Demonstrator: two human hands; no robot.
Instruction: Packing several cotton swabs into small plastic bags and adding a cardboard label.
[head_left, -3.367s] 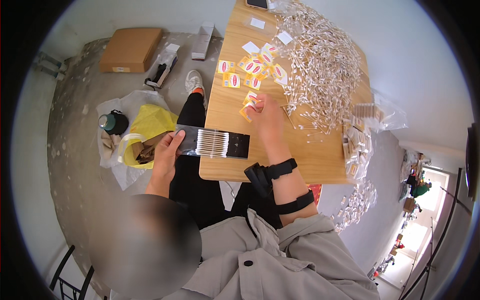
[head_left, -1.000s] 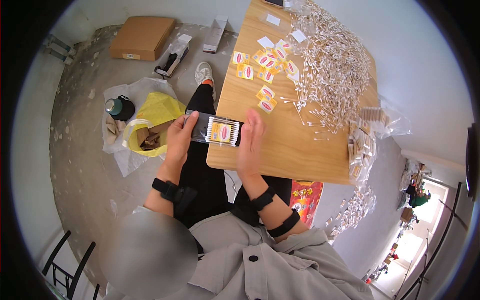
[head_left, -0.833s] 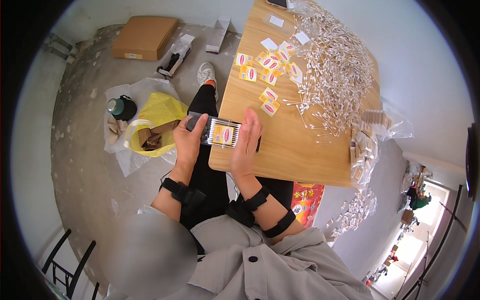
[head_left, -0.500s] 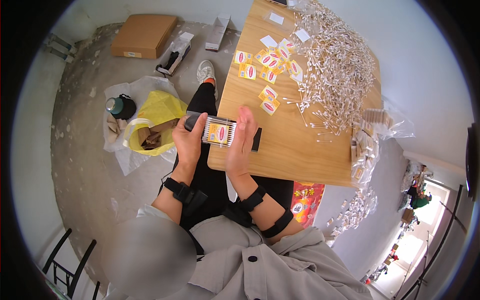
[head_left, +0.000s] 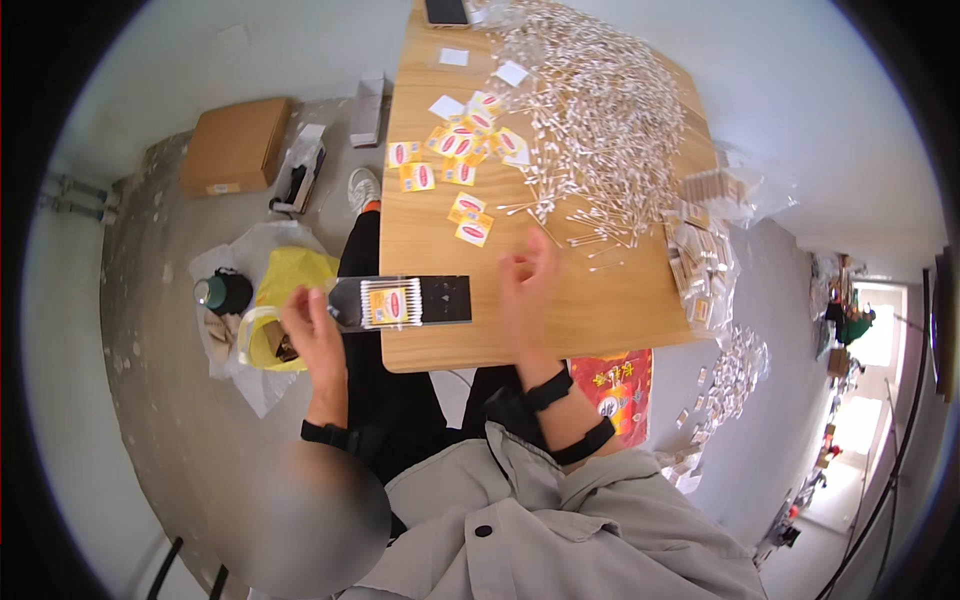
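Observation:
A clear bag of cotton swabs (head_left: 409,303) with a yellow and white card inside lies across a flat black holder (head_left: 447,300). This holder rests on the table's near left corner and sticks out past its left edge. Just off its left end is my left hand (head_left: 318,340), fingers loosely apart, with nothing visible in them. My right hand (head_left: 527,290) is over the table to the right of the holder, smeared by motion, so its fingers cannot be read. Beyond it spreads a big heap of loose cotton swabs (head_left: 610,110). Several yellow and white cards (head_left: 458,145) are scattered left of the heap.
Filled swab packs (head_left: 700,265) sit in plastic at the wooden table's (head_left: 600,315) right edge. More packs (head_left: 735,375) lie on the floor beyond. To the left stand a yellow bag (head_left: 290,275), a dark flask (head_left: 225,292) and a cardboard box (head_left: 235,145). A phone (head_left: 446,12) lies at the far edge.
Both hands have come off the swab pack, which now lies on the black holder. My left hand moved left and my right hand moved right. The whole view has shifted.

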